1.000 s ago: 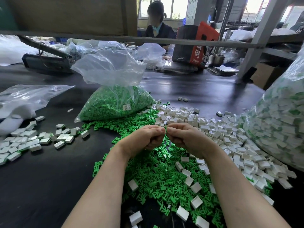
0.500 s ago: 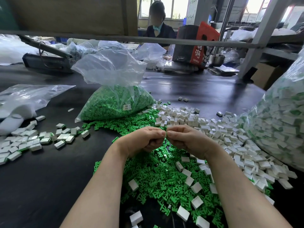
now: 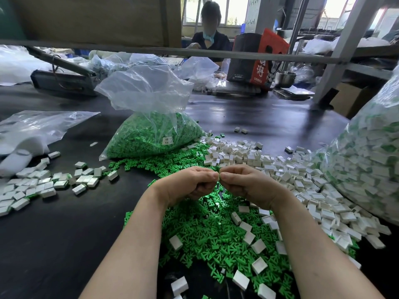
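Note:
My left hand (image 3: 190,183) and my right hand (image 3: 248,182) meet fingertip to fingertip above a pile of small green plastic clips (image 3: 205,236). Both have curled fingers and pinch a small piece (image 3: 219,170) between them; only a sliver of green shows, the rest is hidden by the fingers. Loose white rectangular housings (image 3: 289,175) spread to the right of the hands, and a few lie on the green pile.
An open clear bag of green clips (image 3: 151,134) stands behind the hands. A large bag of white-and-green pieces (image 3: 367,165) fills the right edge. Several white pieces (image 3: 43,182) lie at the left on the black table (image 3: 54,244). A person (image 3: 209,39) sits across.
Both hands stay pressed together at the same spot, with only slight finger movement. Nothing else on the table has moved.

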{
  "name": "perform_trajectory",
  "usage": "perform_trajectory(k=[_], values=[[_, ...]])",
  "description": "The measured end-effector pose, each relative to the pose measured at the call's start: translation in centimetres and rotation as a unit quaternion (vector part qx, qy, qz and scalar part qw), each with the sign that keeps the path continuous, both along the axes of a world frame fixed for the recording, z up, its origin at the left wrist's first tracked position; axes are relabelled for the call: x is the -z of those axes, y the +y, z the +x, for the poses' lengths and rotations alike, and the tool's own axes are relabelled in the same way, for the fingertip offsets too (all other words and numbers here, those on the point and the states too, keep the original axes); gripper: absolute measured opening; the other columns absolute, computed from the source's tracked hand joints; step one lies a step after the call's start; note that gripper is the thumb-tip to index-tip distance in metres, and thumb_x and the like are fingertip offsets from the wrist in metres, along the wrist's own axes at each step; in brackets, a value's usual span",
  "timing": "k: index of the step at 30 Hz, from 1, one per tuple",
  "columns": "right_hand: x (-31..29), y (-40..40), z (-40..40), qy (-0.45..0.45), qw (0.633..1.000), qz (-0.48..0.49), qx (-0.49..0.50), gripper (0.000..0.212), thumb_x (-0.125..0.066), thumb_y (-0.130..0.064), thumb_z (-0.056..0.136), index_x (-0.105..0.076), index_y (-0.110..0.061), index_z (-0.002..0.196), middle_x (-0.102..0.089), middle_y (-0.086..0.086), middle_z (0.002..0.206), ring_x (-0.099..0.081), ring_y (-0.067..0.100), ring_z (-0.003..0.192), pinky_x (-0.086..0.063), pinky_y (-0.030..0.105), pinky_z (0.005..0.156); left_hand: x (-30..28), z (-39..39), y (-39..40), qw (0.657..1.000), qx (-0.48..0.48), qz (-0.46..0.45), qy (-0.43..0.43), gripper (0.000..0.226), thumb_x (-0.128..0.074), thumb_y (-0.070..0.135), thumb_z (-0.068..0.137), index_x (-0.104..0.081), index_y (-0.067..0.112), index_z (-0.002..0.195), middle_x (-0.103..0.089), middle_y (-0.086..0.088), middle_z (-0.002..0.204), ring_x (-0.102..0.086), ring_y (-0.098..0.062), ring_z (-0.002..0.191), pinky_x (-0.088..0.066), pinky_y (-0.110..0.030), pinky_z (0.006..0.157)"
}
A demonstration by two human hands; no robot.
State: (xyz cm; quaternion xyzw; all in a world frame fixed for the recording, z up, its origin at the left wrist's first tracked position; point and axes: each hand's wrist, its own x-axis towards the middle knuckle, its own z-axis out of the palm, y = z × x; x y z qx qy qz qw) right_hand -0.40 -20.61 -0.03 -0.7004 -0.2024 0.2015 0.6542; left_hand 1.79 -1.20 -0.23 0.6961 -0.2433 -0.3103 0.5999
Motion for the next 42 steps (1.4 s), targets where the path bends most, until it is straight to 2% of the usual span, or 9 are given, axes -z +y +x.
perform_trajectory(k=[9, 19, 24, 26, 31, 34, 37, 40, 42], values=[[0.2, 0.3, 0.1, 0.014, 1.0, 0.018, 0.02, 0.021, -0.054, -0.025, 0.09, -0.057, -0.021, 0.07, -0.042, -0.01, 0.06, -0.028, 0.005, 0.05, -0.024, 0.015, 0.046, 0.0, -0.1, 0.1, 1.0, -0.015, -0.01, -0.006, 0.032, -0.046, 0.035, 0.09, -0.039, 0.022, 0.062, -0.031, 0.006, 0.056, -0.02, -0.009, 0.05, -0.019, -0.018, 0.043], [0.4, 0.4, 0.2, 0.057, 0.996, 0.068, 0.031, 0.022, -0.054, -0.023, 0.088, -0.049, -0.013, 0.069, -0.034, -0.005, 0.055, -0.02, 0.008, 0.047, -0.01, 0.025, 0.048, -0.2, -0.3, -0.6, 0.998, -0.043, -0.034, -0.007, 0.029, -0.041, 0.036, 0.084, -0.033, 0.02, 0.061, -0.024, 0.003, 0.055, -0.015, -0.011, 0.048, -0.014, -0.021, 0.041], [0.3, 0.3, 0.2, 0.072, 0.993, 0.076, 0.049, 0.024, -0.056, -0.023, 0.086, -0.046, -0.009, 0.068, -0.026, -0.002, 0.053, -0.017, 0.01, 0.047, -0.01, 0.026, 0.048, -0.3, -0.3, -0.8, 0.998, -0.042, -0.048, -0.002, 0.029, -0.042, 0.034, 0.086, -0.037, 0.02, 0.061, -0.027, 0.005, 0.054, -0.018, -0.01, 0.047, -0.017, -0.019, 0.041], [0.3, 0.3, 0.2, 0.067, 0.993, 0.082, 0.057, 0.025, -0.061, -0.02, 0.09, -0.048, -0.01, 0.07, -0.03, -0.002, 0.055, -0.018, 0.009, 0.048, -0.011, 0.027, 0.049, -0.3, -0.2, -0.8, 0.998, -0.041, -0.055, 0.004, 0.03, -0.042, 0.033, 0.088, -0.039, 0.02, 0.061, -0.029, 0.006, 0.054, -0.019, -0.009, 0.047, -0.019, -0.017, 0.04], [-0.2, 0.1, 0.1, 0.039, 0.996, 0.048, 0.063, 0.016, -0.056, -0.022, 0.087, -0.053, -0.007, 0.087, -0.039, -0.002, 0.064, -0.024, 0.008, 0.054, -0.017, 0.02, 0.049, -0.3, -0.2, -0.6, 0.998, -0.039, -0.041, -0.013, 0.036, -0.038, 0.026, 0.102, -0.042, 0.02, 0.067, -0.033, 0.007, 0.058, -0.024, -0.007, 0.049, -0.023, -0.015, 0.042], [-0.2, -0.1, 0.0, 0.015, 0.997, 0.012, 0.071, 0.013, -0.054, -0.02, 0.094, -0.058, -0.012, 0.084, -0.042, -0.007, 0.061, -0.028, 0.005, 0.051, -0.025, 0.013, 0.046, -0.4, -0.2, -0.5, 0.998, -0.051, 0.002, -0.031, 0.032, -0.039, 0.024, 0.104, -0.05, 0.018, 0.074, -0.041, 0.006, 0.061, -0.03, -0.008, 0.052, -0.025, -0.016, 0.045], [-0.3, 0.0, 0.0, 0.008, 0.998, 0.003, 0.07, 0.016, -0.054, -0.023, 0.093, -0.062, -0.015, 0.082, -0.045, -0.011, 0.059, -0.03, 0.003, 0.05, -0.028, 0.012, 0.045, -0.7, -0.2, -0.2, 0.995, -0.069, 0.036, -0.06, 0.026, -0.045, 0.024, 0.103, -0.062, 0.017, 0.085, -0.052, 0.009, 0.065, -0.04, -0.001, 0.053, -0.03, -0.013, 0.047], [-0.5, 0.2, -0.1, 0.004, 0.998, 0.015, 0.064, 0.019, -0.057, -0.03, 0.089, -0.062, -0.019, 0.073, -0.043, -0.009, 0.059, -0.028, 0.004, 0.05, -0.027, 0.013, 0.045, -0.8, 0.0, 0.1, 0.993, -0.084, 0.022, -0.079, 0.016, -0.052, 0.018, 0.099, -0.063, 0.01, 0.091, -0.05, 0.006, 0.065, -0.041, -0.004, 0.055, -0.032, -0.014, 0.05], [-0.5, 0.3, -0.1, -0.002, 0.998, 0.019, 0.061, 0.025, -0.057, -0.034, 0.089, -0.058, -0.019, 0.069, -0.037, -0.005, 0.06, -0.024, 0.007, 0.051, -0.023, 0.015, 0.045, -0.9, 0.1, 0.3, 0.99, -0.11, 0.004, -0.093, 0.01, -0.059, 0.015, 0.095, -0.065, 0.008, 0.092, -0.058, 0.004, 0.066, -0.049, -0.006, 0.057, -0.039, -0.016, 0.052]])
